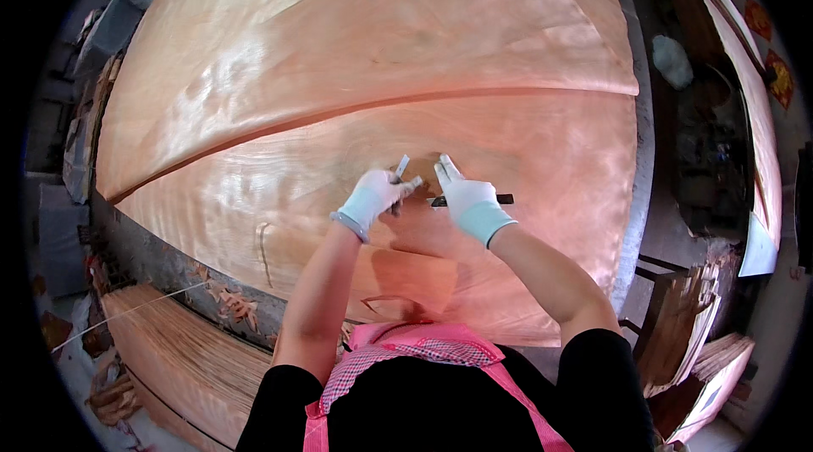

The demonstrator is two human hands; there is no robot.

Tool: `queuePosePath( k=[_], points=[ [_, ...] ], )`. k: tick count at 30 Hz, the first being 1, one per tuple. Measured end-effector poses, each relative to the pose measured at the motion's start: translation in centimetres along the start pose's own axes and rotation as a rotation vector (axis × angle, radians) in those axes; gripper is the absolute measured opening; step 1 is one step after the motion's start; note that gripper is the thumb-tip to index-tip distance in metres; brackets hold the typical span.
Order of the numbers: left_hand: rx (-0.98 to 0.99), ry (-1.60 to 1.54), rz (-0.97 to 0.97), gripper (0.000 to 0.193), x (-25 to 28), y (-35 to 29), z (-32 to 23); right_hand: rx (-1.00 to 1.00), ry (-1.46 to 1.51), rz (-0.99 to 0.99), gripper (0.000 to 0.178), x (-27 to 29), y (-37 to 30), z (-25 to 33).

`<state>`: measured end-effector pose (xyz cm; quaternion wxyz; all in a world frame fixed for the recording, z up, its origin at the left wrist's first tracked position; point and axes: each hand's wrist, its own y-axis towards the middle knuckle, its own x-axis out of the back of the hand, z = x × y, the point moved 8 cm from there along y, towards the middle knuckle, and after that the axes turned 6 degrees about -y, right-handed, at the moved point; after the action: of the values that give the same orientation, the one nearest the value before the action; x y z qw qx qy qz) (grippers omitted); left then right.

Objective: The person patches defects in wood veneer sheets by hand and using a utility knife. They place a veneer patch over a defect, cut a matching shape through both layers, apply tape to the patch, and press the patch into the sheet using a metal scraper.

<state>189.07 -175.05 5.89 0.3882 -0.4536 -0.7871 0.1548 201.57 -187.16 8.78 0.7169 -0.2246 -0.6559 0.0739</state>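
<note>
Above smooth, wavy-grained veneer, the knit-gloved left hand curls round a flat grey strip, while the straight-fingered right hand covers a slim black bar, whether gripped I cannot tell.

Left hand in white glove with mint cuff holding small flat pale strip above broad reddish-tan wood veneer sheet. Right hand in matching glove just beside, fingers pointing forward; straight black bar-shaped tool jutting out both sides, held or loose unclear. Second, paler veneer sheet beyond. Stack of thin brown veneer lower left. Pink checked apron at bottom.
</note>
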Motion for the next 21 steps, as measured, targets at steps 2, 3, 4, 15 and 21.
queuePosePath(
  k=[2, 3, 4, 15, 21],
  points=[
    [0.05, -0.232, 0.083, 0.047, -1.8, -0.2, 2.1, 0.072, -0.028, -0.078, 0.064, -0.3, -0.1, 0.6],
    [0.064, -0.19, 0.055, 0.045, -1.8, -0.3, 1.8, 0.109, -0.043, -0.111, 0.064, -0.6, -0.2, 1.1],
    [0.082, -0.149, 0.028, 0.043, -1.9, -0.6, 1.3, 0.138, 0.04, 0.013, 0.064, 0.0, -1.0, 2.6],
    [-0.415, 0.18, -0.35, 0.06, 7.9, -11.8, 4.6, -0.181, 0.269, -0.053, 0.078, -0.6, -0.8, -0.3],
    [-0.395, 0.642, -0.292, 0.061, 8.1, -16.9, 8.0, -0.191, 0.136, 0.02, 0.076, 0.2, -0.3, -1.1]
  ],
)
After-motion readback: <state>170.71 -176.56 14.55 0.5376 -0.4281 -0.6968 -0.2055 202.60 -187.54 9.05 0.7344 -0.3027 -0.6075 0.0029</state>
